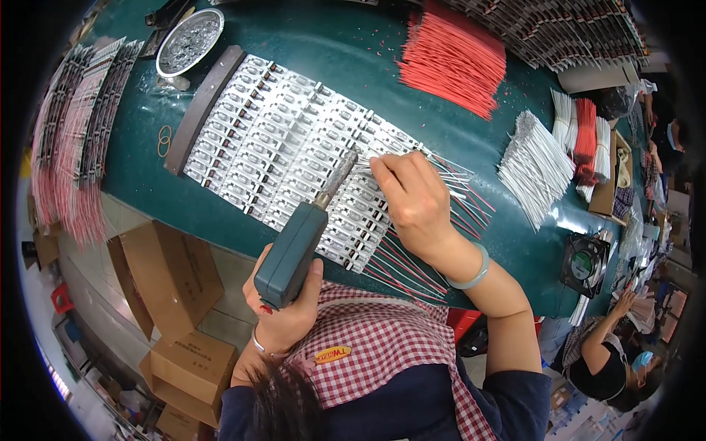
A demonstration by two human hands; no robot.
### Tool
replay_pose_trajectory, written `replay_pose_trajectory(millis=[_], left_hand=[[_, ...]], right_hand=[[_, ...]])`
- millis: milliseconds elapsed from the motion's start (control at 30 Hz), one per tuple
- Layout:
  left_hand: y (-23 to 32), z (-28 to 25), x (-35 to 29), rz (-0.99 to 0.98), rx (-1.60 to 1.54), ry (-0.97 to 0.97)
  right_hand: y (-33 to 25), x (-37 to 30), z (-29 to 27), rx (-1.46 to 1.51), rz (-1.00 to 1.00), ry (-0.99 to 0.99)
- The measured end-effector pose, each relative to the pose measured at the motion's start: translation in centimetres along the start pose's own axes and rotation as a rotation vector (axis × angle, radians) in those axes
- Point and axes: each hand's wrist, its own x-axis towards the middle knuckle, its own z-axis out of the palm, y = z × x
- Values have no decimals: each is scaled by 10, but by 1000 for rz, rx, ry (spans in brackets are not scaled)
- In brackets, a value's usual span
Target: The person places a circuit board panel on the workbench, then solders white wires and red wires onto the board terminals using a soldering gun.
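Observation:
My left hand [283, 328] is wrapped round the dark green body of a soldering gun [292, 253]. The gun's metal tip reaches up to the board panel, close to my right fingertips. A pinch of my right hand [419, 202] holds a thin white wire [365, 168] against the panel; its far end is hard to make out. The panel of small white circuit boards [283, 140] lies slanted on the table in several rows. Red and white wires [403, 272] trail from its right-hand edge, some under my right wrist.
A dark bar [207, 110] borders the panel's left end, near a metal bowl [190, 44]. Loose red wires [452, 62] and white wires [537, 169] lie beyond. A fan [585, 261] sits at right. Wired boards [84, 132] stand left; cardboard boxes [173, 275] below. A co-worker [607, 360] is at right.

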Motion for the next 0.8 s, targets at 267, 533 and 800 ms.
replay_pose_trajectory(millis=[267, 533, 800], left_hand=[[4, 0, 2, -34, -30, -44], [1, 1, -1, -59, -25, -42], [7, -3, 5, -64, 6, -66]], right_hand=[[-1, 1, 0, -2, -16, -25], [-1, 1, 2, -47, -39, -51], [-1, 2, 2, -66, -49, -59]])
